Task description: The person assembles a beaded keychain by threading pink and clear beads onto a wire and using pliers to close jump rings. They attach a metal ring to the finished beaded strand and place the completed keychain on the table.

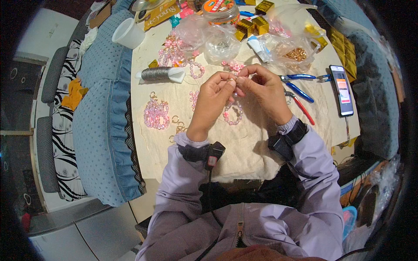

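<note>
Lettering marked the mustard packet (162,15) and plastic jar (221,13). Forearms (183,167) angled inward, left hand (213,99) and right hand (263,87) met, each pinching at a small piece (234,81), mostly hidden; a pink beaded loop (234,122) showed just below, over the cloth (241,152).

Gold packet (162,15): pale lettering
Jar (219,8): printed lettering on orange lid
Gold boxes (260,25): dark printing
Phone (342,90): screen writing, probably, too small to read
</note>
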Motion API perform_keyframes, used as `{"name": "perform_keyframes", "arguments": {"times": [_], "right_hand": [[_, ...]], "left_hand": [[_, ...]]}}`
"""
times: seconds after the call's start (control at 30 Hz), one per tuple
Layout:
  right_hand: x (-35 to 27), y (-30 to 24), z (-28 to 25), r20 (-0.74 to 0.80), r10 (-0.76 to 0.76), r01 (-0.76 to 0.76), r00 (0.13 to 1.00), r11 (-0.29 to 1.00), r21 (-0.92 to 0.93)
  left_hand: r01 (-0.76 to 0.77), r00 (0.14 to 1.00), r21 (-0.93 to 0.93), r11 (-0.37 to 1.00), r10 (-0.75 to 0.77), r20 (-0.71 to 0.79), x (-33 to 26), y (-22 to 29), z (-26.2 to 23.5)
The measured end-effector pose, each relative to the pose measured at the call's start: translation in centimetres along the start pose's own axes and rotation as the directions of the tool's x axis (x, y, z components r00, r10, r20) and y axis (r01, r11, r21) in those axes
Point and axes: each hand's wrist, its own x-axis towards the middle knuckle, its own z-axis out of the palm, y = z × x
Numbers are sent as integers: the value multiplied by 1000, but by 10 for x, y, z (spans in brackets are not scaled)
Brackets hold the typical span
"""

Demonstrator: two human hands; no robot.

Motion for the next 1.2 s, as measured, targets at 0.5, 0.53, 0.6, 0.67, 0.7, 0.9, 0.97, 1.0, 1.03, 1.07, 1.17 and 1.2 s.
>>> {"name": "perform_keyframes", "arguments": {"times": [0.5, 0.53, 0.6, 0.67, 0.7, 0.9, 0.97, 1.0, 1.03, 1.07, 1.17, 1.2], "right_hand": [[4, 1, -4, -6, -202, 200, 979, 974, -104], [3, 0, -4, -23, -185, 181, 983, 978, -104], [3, -1, -4, -45, -177, 171, 983, 979, -112], [4, -2, -3, -55, -198, 189, 979, 973, -131], [4, -2, -3, -54, -206, 198, 977, 972, -128], [3, -2, -2, -61, -236, 227, 970, 966, -127], [2, -2, -1, -52, -241, 231, 969, 962, -147], [2, -1, -1, -51, -235, 225, 971, 962, -154], [1, -1, -1, -43, -240, 230, 970, 959, -165], [1, 0, -1, -33, -250, 241, 968, 954, -180], [2, 1, -2, -35, -251, 238, 967, 947, -217], [2, 2, -3, -34, -257, 244, 966, 944, -223]], "left_hand": [[153, 985, -92, 984, -145, 91, -2, 2, -6], [159, 985, -114, 981, -149, 93, -2, 2, -7], [177, 982, -142, 974, -164, 98, -1, 1, -10], [202, 977, -155, 967, -187, 107, 0, 1, -13], [204, 976, -168, 965, -188, 108, 0, 1, -14], [209, 977, -186, 960, -199, 71, 0, 2, -15], [196, 980, -149, 969, -191, 47, 0, 3, -13], [176, 984, -132, 976, -175, 14, -1, 4, -11], [156, 987, -115, 981, -159, -19, -2, 4, -9], [144, 987, -94, 985, -150, -56, -4, 5, -7], [99, 990, 67, 993, -92, -109, -7, 9, -2], [96, 990, 108, 989, -83, -116, -8, 10, -1]]}}
